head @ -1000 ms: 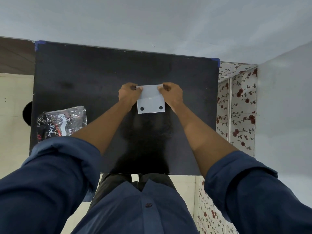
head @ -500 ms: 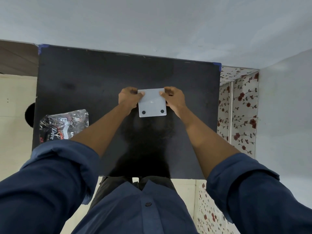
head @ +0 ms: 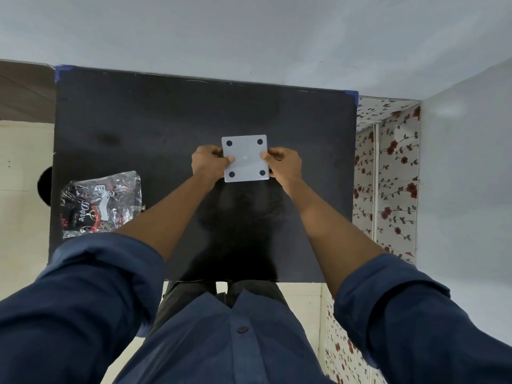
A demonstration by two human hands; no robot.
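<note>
A flat white square plate (head: 245, 157) with a black dot near each corner is held over the middle of the black table (head: 138, 128). My left hand (head: 209, 161) pinches its left edge, thumb on top. On the opposite edge, my right hand (head: 285, 163) pinches it the same way. All of the plate's dots are visible. Whether the plate touches the table cannot be told.
A crinkled clear plastic packet (head: 101, 202) with dark printed contents lies at the table's left edge. A grey wall runs behind the table and along the right. Floral-patterned covering (head: 388, 176) fills the gap right of the table. Pale floor tiles lie to the left.
My hands have slid from the plate's far corners to its side edges. The far two dots, hidden before, now show. The plate stays in the same spot.
</note>
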